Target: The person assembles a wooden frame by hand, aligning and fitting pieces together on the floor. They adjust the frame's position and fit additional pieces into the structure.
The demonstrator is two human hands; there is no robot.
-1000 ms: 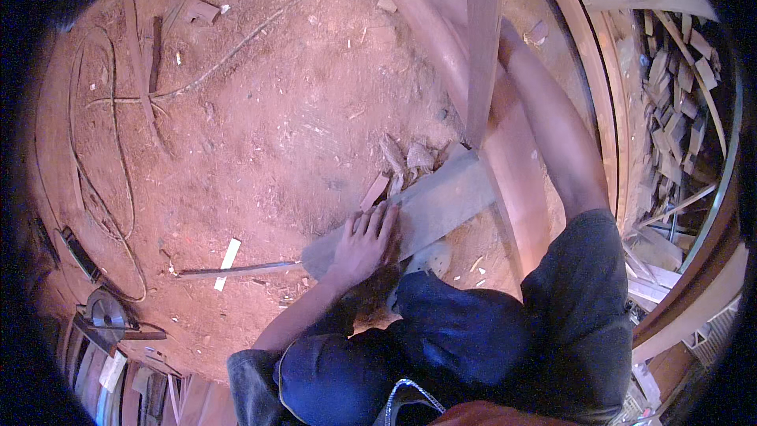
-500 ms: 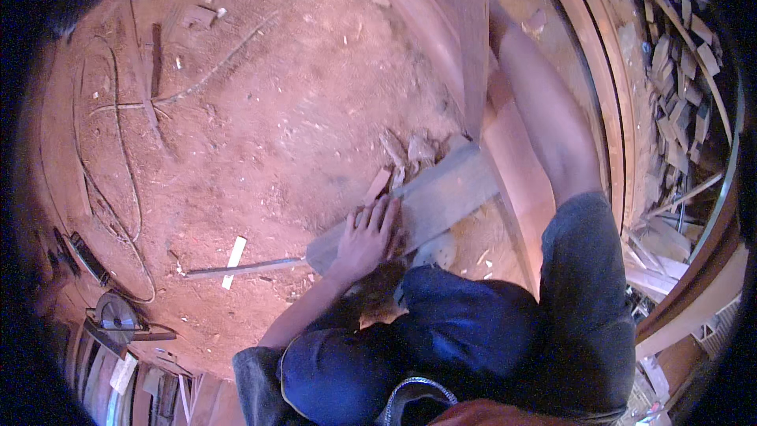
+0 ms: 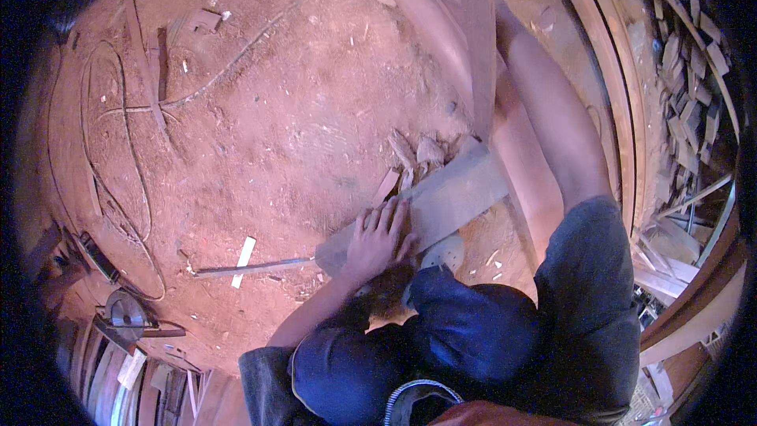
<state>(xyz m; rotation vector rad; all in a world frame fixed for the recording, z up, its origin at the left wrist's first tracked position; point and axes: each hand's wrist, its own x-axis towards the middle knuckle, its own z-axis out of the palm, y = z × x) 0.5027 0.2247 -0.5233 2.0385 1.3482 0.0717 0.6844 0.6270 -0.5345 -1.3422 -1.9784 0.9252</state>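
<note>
My left hand lies flat with fingers spread on a flat grey-brown board, just above the floor. It presses the near end of the board and grips nothing. From a grey garment at the right, a bare bent limb reaches to the top. It passes behind a long, narrow, flat piece that tapers down toward the board's far end; whether that is wood or a blade I cannot tell. My right hand is not visible. Broken wood scraps lie beside the board.
A thin stick and a white strip lie on the reddish floor at left. Beyond them are a looped cord and a circular saw. Long planks and a heap of wood offcuts are at right.
The whole view has shifted slightly, so things appear a little to the right. My left hand stays flat on the board.
</note>
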